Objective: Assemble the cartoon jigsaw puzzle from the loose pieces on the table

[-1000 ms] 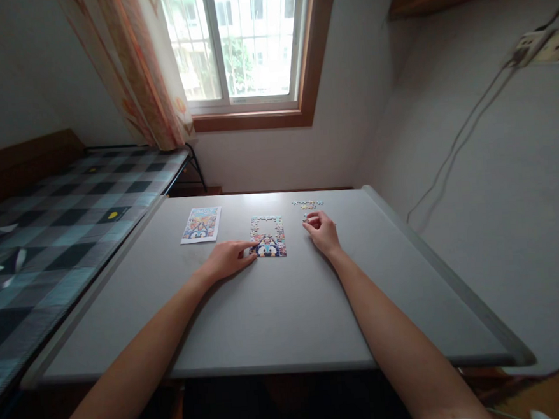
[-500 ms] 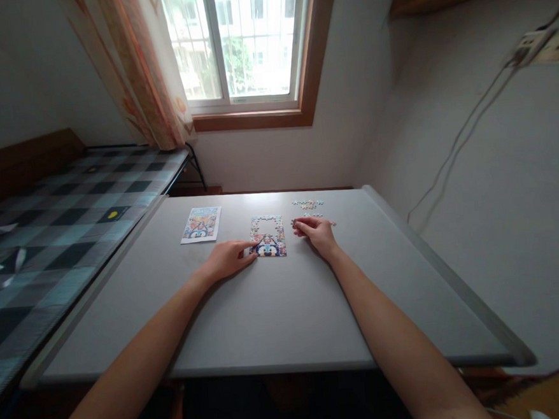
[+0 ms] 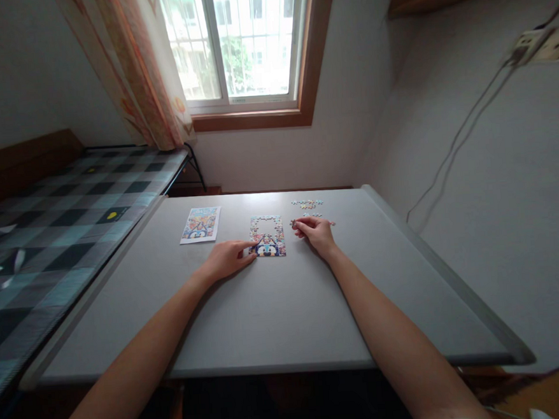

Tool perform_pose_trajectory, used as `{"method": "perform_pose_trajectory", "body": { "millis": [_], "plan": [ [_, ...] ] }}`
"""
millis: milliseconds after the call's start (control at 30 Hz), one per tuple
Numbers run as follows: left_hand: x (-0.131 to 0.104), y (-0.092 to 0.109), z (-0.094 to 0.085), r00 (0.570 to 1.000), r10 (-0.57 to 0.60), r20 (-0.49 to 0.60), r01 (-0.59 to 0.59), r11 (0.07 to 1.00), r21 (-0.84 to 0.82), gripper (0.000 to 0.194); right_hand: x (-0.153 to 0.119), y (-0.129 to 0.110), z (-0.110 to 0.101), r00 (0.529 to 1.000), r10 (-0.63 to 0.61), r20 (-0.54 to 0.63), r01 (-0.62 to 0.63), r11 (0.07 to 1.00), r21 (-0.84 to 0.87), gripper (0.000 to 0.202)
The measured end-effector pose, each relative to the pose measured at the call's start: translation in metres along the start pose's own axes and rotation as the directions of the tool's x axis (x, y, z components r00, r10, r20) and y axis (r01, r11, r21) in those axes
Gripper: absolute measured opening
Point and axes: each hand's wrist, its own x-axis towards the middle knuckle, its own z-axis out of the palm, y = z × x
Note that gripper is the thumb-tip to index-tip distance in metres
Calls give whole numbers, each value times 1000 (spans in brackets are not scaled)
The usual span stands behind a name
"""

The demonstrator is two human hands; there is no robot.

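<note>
A jigsaw puzzle (image 3: 269, 247) lies flat on the grey-white table (image 3: 268, 319), its lower part and frame joined around a gap in the upper middle. My left hand (image 3: 224, 260) rests at the puzzle's lower left edge, index finger and thumb apart and touching it. To the right of the puzzle, my right hand (image 3: 315, 232) pinches a small puzzle piece (image 3: 293, 224) between thumb and fingertips. Several loose puzzle pieces (image 3: 308, 203) are spread behind that hand, partly hidden by it.
A printed picture sheet (image 3: 200, 225) lies left of the puzzle. Beyond the table's left edge is a bed (image 3: 71, 237) with a checked cover. A window (image 3: 234, 46) and a curtain (image 3: 140, 72) are at the back. A cable (image 3: 456, 139) hangs on the right wall.
</note>
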Motion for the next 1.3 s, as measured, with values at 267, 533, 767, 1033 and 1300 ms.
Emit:
{"method": "perform_pose_trajectory", "body": {
  "millis": [267, 533, 767, 1033, 1300],
  "plan": [
    [0, 2, -2, 1000, -22, 15, 22, 1000, 6, 41, -1, -1, 0, 999, -42, -15, 41, 995, -95, 35],
    [0, 0, -1, 1000, -6, 14, 6, 1000, 5, 41, 3, -6, 11, 993, -41, -109, 36, 998, -53, 31],
    [0, 1, -2, 1000, -9, 12, 9, 1000, -5, 41, 18, -11, 37, 991, -128, -47, 125, 990, -61, 38],
    [0, 2, -2, 1000, -6, 5, 6, 1000, -7, 41, 10, 6, 45, 971, -237, 43, 238, 923, -303, 25],
    [1, 0, -1, 1000, 12, -1, -12, 1000, -5, 40, 0, 3, 41, 957, -195, 213, 270, 865, -423, 17]
  ]
}}
